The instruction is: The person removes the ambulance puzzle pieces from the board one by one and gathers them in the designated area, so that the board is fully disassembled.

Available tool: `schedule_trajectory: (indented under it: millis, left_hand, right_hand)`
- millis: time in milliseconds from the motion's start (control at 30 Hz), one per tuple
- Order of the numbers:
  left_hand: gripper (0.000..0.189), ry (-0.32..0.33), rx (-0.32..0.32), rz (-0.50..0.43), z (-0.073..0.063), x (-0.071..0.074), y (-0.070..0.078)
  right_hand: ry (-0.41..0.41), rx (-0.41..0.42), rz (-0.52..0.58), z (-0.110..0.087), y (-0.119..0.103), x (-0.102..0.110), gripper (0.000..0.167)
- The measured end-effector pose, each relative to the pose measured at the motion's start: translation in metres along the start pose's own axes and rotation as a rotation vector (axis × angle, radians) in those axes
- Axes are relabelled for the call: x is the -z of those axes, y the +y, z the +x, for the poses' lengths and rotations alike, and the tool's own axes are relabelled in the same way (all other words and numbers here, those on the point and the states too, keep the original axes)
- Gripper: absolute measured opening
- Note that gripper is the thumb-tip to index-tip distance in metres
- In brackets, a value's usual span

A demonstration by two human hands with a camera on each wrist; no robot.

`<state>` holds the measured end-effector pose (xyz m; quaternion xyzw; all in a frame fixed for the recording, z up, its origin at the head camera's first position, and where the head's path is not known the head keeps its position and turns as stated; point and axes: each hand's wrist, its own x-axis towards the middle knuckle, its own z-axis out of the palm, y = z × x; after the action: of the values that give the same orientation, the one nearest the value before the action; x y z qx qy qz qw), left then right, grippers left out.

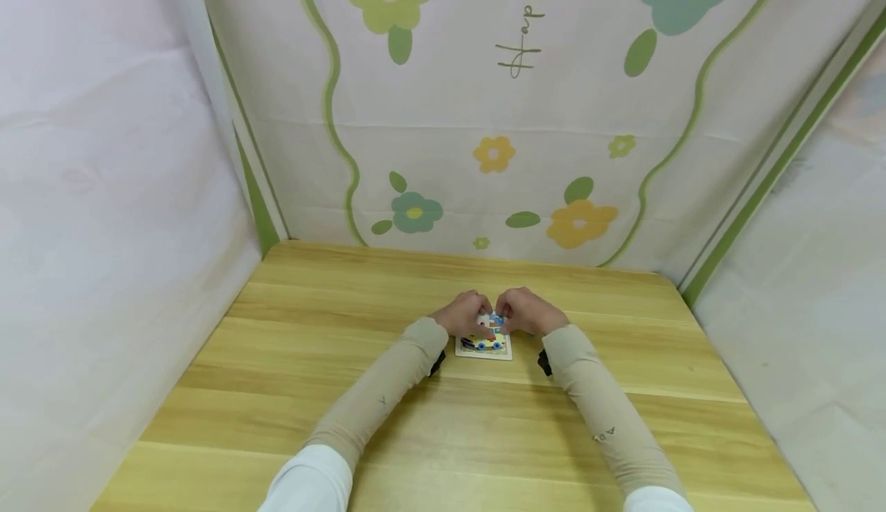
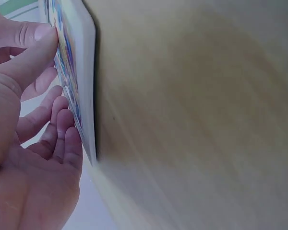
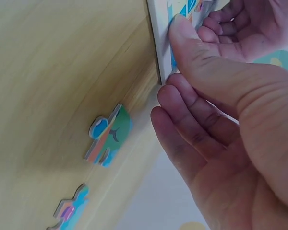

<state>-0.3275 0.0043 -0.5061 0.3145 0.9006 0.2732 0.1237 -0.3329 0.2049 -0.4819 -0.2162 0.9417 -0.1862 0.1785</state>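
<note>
A small jigsaw puzzle board (image 1: 484,356) with a pale rim lies on the table, its picture showing a colourful vehicle with blue wheels. Over its left part bends my left hand (image 1: 465,316), the thumb touching the picture and the other fingertips near the far edge; whether it pinches a piece is hidden. My right hand (image 1: 531,313) pinches a blue puzzle piece (image 1: 497,318) at the board's upper right, thumb against its face. Two loose puzzle pieces, one green and orange (image 3: 110,136), one blue and orange (image 3: 73,211), lie beside the right hand.
The wooden table (image 1: 443,435) runs back to a flower-printed cloth (image 1: 443,112). Pale cloth walls (image 1: 111,227) stand at both sides. A dark wrist device (image 1: 544,362) shows under each forearm.
</note>
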Motion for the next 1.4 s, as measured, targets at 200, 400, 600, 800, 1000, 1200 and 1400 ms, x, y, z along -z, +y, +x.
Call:
schedule_trajectory:
  millis: [200,400,600,800,1000,1200,1400]
  left_hand:
    - [0.054,0.001,0.016,-0.010,0.002,0.000,0.002]
    - [0.051,-0.002,0.033,-0.036,0.000,0.000,0.002]
    - [0.051,-0.004,0.038,-0.036,-0.002,0.001,0.003]
    - [0.052,-0.008,0.036,-0.036,-0.003,0.002,0.005]
    - [0.054,-0.014,0.027,-0.028,-0.003,0.001,0.005]
    - [0.054,-0.008,0.020,-0.029,-0.002,0.000,0.004]
    - [0.055,-0.011,0.046,-0.040,-0.002,-0.001,0.003]
  right_hand:
    - [0.002,0.019,0.030,0.000,0.006,0.002,0.020]
    - [0.036,0.059,0.021,-0.001,0.008,0.005,0.012]
    - [0.083,0.084,0.081,-0.004,0.006,0.008,0.005]
    - [0.086,0.106,0.114,-0.008,0.005,0.011,0.005]
    - [0.078,0.125,0.116,-0.012,0.009,0.017,0.007]
    - [0.083,0.122,0.121,-0.026,0.023,0.031,0.006]
    - [0.105,0.106,0.082,-0.048,0.050,0.043,0.006]
